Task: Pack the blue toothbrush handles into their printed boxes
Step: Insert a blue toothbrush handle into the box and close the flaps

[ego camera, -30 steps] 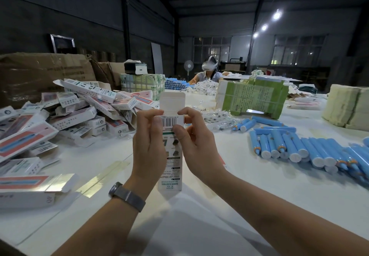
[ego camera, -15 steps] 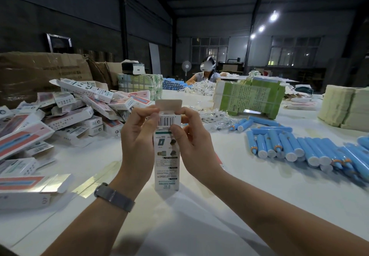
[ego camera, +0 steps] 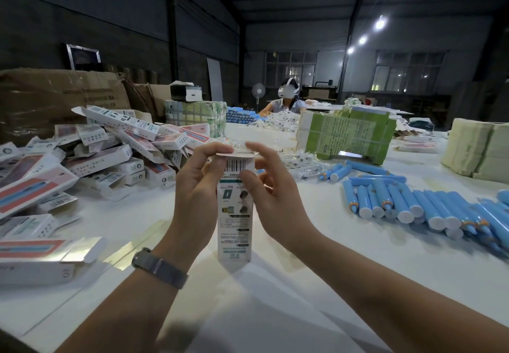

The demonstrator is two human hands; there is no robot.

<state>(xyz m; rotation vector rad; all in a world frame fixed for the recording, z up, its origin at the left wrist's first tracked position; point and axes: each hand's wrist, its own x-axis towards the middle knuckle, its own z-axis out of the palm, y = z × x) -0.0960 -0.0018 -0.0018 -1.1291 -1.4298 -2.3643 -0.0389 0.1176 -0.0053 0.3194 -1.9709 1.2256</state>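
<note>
Printed box (ego camera: 234, 209) stands upright at centre, near edge of the white tabletop (ego camera: 316, 283), its bottom end touching the surface, barcode side facing the camera. Left hand (ego camera: 197, 187) grips the box's left side w/ fingers curled round it, fingertips up on the top flap (ego camera: 237, 154), which lies folded flat over the opening. Right hand (ego camera: 271, 190) pinches the box's right side, thumb on the front just below the barcode, index finger arched over the flap's right edge. Grey watch (ego camera: 159, 267) on the left wrist. Whether a handle is inside the box can't be told. Blue toothbrush handles (ego camera: 413, 206) lie in a loose row on the right, white end caps toward the camera, well apart from the box; a few more sit further back nr the green bundle of flat cartons (ego camera: 347, 136). Pile of printed boxes (ego camera: 91, 154) heaped on the left, some w/ flaps open, one long box (ego camera: 35, 259) lying nearest at the left edge. Pale stack of sheets (ego camera: 479, 151) at far right. Brown cardboard cartons (ego camera: 55, 96) behind the pile. Another person (ego camera: 286, 102) sits at the far end of the tabletop.
</note>
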